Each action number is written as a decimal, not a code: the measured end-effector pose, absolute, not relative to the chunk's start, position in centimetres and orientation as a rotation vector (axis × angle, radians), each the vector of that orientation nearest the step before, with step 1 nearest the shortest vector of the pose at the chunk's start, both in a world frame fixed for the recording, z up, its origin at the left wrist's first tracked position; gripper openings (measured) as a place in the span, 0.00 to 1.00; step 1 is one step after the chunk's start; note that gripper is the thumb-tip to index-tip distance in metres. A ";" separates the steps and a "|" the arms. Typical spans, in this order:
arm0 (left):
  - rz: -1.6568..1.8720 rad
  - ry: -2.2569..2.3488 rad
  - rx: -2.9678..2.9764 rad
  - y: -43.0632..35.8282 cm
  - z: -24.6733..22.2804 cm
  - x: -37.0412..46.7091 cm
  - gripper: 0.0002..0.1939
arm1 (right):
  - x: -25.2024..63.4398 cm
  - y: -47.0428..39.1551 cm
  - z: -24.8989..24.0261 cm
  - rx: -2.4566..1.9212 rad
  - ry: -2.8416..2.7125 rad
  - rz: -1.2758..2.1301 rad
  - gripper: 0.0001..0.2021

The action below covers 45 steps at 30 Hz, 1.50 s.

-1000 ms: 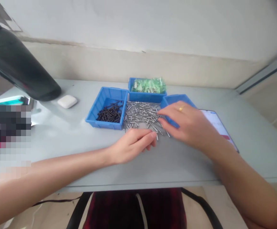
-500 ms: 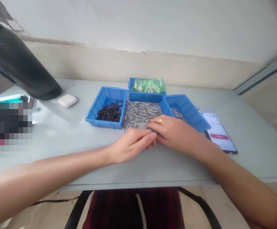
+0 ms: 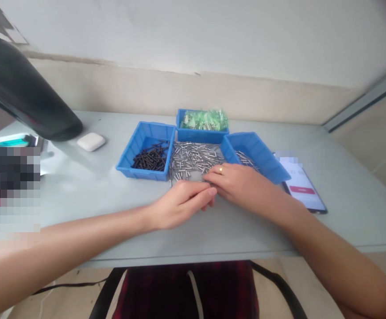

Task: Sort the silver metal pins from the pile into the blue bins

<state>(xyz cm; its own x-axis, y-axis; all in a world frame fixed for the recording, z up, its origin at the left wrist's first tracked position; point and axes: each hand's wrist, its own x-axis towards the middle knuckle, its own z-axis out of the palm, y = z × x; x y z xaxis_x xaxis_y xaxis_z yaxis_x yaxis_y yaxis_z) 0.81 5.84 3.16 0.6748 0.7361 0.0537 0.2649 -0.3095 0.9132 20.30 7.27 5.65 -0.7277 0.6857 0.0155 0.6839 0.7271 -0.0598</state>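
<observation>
On the table before me lies a loose pile of silver metal pins (image 3: pixel 196 156) that look like blind rivets. My left hand (image 3: pixel 183 204) is closed at the pile's near edge, thumb pressed along the curled fingers; whatever is inside is hidden. Just right of it, my right hand (image 3: pixel 236 180), with a ring, rests low with fingers stretched toward the pile and slightly bent. Its thumb is hidden, and its fingertips are near or touching the left hand. A blue bin (image 3: pixel 254 153) of silver pins, tilted, stands behind my right hand.
To the left, another blue bin (image 3: pixel 126 161) holds dark screw-like pieces. A blue bin (image 3: pixel 202 136) at the back contains a green plastic bag (image 3: pixel 208 118) with metal pieces. A phone (image 3: pixel 307 195) lies right; a white case (image 3: pixel 91 141) and dark bottle (image 3: pixel 30 88) stand left.
The whole view has shifted slightly, moving things a little left in the picture. Both hands keep nearly the same pose and place by the pile.
</observation>
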 end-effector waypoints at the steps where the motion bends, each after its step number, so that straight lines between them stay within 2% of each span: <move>1: 0.581 0.788 1.878 5.8 3.2 0.8 0.20 | 20.3 7.3 5.7 -1.140 -2.885 0.081 0.07; 45: 0.534 0.816 1.877 5.7 3.4 0.9 0.21 | 20.6 7.1 5.4 -1.145 -2.875 0.043 0.06</move>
